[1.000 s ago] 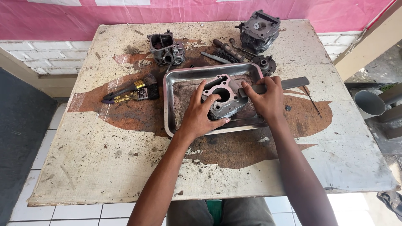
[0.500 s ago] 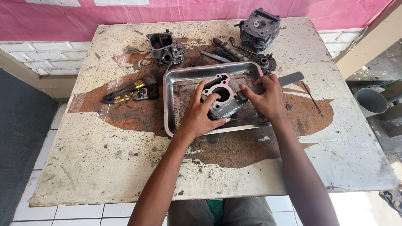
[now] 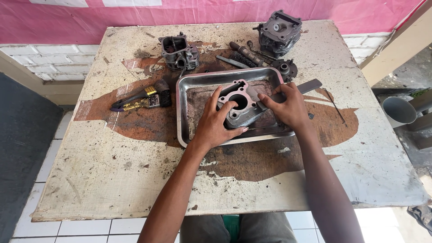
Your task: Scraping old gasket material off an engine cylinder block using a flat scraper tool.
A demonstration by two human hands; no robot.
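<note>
Desk (image 3: 112, 180) fills most of the view from the head camera: a worn, pale surface with a wide brown stain across its middle, standing before a pink wall. On the stain lies a metal tray (image 3: 182, 112), shallow and rectangular, and inside it sits the engine cylinder (image 3: 240, 105), a grey finned block with a round bore facing up. At the far right corner of the desk stands a cylinder head (image 3: 279, 31), well apart from the tray, and a smaller engine housing (image 3: 177, 51) stands near the far middle. Between them lie a few dark hand tools (image 3: 245, 54) and a small round part (image 3: 285, 69) just beside the rim of the tray. To the left of the tray rests a paint brush (image 3: 144, 99) with a dark handle. The left hand (image 3: 216, 121) is clenched around the near left side of the cylinder, with the fingers spread on its top face. The right hand (image 3: 288, 108) grasps a flat scraper blade (image 3: 310, 85) and presses it against the right edge of the cylinder. I judge that the step in hand is the scraping of the top face of the cylinder. The next move calls, I think, for a steady hold by the left hand and a low, flat angle of the blade, so that the face is not scratched.
</note>
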